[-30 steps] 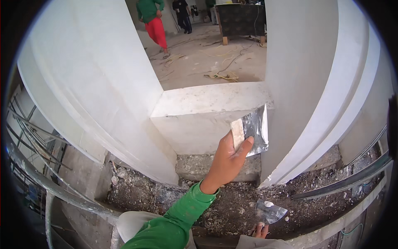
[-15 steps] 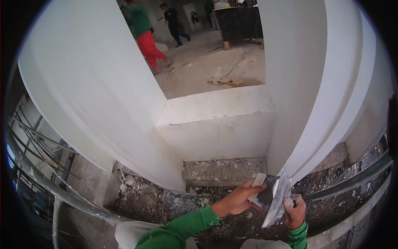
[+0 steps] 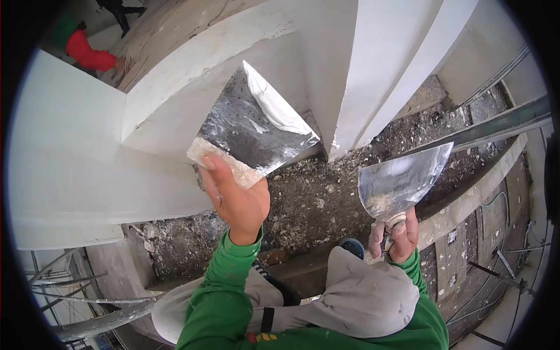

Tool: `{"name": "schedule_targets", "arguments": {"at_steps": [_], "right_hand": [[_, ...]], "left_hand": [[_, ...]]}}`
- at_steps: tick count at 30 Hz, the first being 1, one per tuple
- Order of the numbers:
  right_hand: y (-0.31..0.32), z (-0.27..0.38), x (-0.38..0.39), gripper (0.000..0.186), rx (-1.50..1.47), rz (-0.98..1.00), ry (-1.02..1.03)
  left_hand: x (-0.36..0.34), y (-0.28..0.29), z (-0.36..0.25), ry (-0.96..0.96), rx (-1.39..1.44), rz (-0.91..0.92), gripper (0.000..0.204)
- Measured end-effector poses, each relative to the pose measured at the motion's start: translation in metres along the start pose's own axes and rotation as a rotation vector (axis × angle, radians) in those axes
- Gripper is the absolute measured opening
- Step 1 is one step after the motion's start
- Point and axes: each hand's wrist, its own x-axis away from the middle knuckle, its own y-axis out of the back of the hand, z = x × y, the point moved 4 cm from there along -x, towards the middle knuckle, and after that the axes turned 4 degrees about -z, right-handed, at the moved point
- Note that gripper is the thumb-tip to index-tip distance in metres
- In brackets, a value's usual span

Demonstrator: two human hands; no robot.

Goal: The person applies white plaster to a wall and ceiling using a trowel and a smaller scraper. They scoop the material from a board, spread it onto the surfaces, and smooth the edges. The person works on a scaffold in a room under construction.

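Observation:
My left hand [image 3: 242, 204] grips a wide rectangular steel putty blade [image 3: 239, 122] by its crusted, pale back edge, thumb on top. A thick strip of white putty [image 3: 274, 105] lies along the blade's far right edge, with thin smears across the metal. In my right hand [image 3: 398, 238] is a putty knife [image 3: 402, 181] with a broad, flared blade, held by its handle with the blade pointing up and away. Its blade carries only a thin greyish film and a crusted patch near the neck. The two tools are apart.
A white moulded column [image 3: 379, 76] rises ahead, right of a white sill [image 3: 192, 64]. Below is a splattered ledge [image 3: 315, 198]. A metal rail [image 3: 496, 125] runs at the right; scaffold bars [image 3: 70, 280] stand lower left. Beyond the opening, a person in red trousers [image 3: 87, 53] is visible.
The two tools were close together at the column's foot; now they are apart. My left blade has moved left and turned face up. The view has swung to the right and down.

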Motion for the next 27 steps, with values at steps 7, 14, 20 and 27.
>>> {"name": "schedule_targets", "arguments": {"at_steps": [7, 14, 20, 27], "right_hand": [[-0.04, -0.011, -0.017, 0.04, -0.162, 0.181, -0.381], [0.026, -0.011, 0.015, 0.035, 0.229, -0.06, -0.024], [0.103, -0.085, 0.056, 0.026, 0.712, -0.213, 0.157], [0.075, -0.215, 0.124, 0.026, 0.112, -0.709, -0.279]], "left_hand": [[0.014, 0.027, 0.019, -0.366, -0.272, 0.078, 0.056], [-0.004, 0.038, 0.061, -0.361, -0.654, 1.192, 0.026], [-0.069, 0.158, 0.152, 0.314, -0.568, 0.212, 0.031], [-0.031, 0.225, 0.274, 0.729, -0.426, 0.074, 0.034]]}}
